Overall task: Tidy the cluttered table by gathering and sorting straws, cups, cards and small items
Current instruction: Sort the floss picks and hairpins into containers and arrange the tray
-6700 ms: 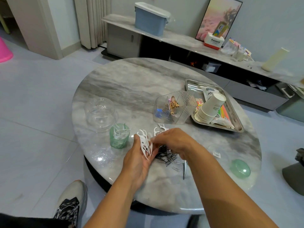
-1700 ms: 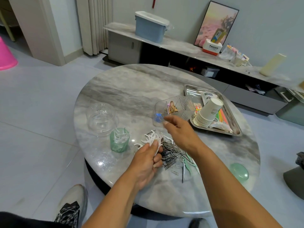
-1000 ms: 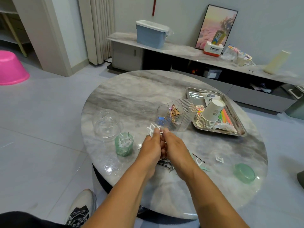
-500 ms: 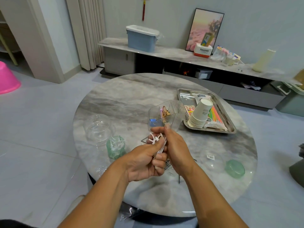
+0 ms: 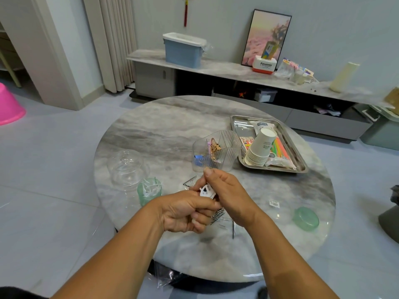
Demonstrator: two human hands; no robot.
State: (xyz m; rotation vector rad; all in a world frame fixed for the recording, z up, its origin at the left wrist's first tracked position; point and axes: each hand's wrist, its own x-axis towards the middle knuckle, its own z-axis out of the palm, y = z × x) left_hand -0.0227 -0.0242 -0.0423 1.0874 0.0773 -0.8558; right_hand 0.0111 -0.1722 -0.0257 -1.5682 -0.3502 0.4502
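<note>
Marble-patterned and round, the bench [image 5: 164, 130] carries everything, with both forearms reaching in over its near edge. Toward the far right of it lies a steel tray [image 5: 299, 167] holding a tipped stack of paper cups [image 5: 260, 148], bright straws [image 5: 279, 147] and some packets. Just left of the tray stands a clear ribbed organiser [image 5: 226, 147] with clips in its compartments. At the left of the bench a clear domed lid [image 5: 126, 167] sits just beside a small green cup [image 5: 149, 192] with white floss picks standing in it. A green lid [image 5: 305, 219] rests alone near the right edge.

Over the middle of the bench the two hands meet. The left hand [image 5: 183, 212] is curled closed around a bundle of white floss picks [image 5: 206, 190], whose heads stick up above its fingers. The right hand [image 5: 228, 193] is also curled, its thumb and fingers pinching the top of the same bundle, thumb tip raised toward the organiser. Both hands are held above the bench surface.

Beneath them lies a loose heap of dark hairpins [image 5: 218, 214], partly hidden by the hands, with a single pin [image 5: 233, 229] lying apart and a few more [image 5: 190, 181] beyond the left hand's fingers. A small white label [image 5: 274, 203] lies to the right.
</note>
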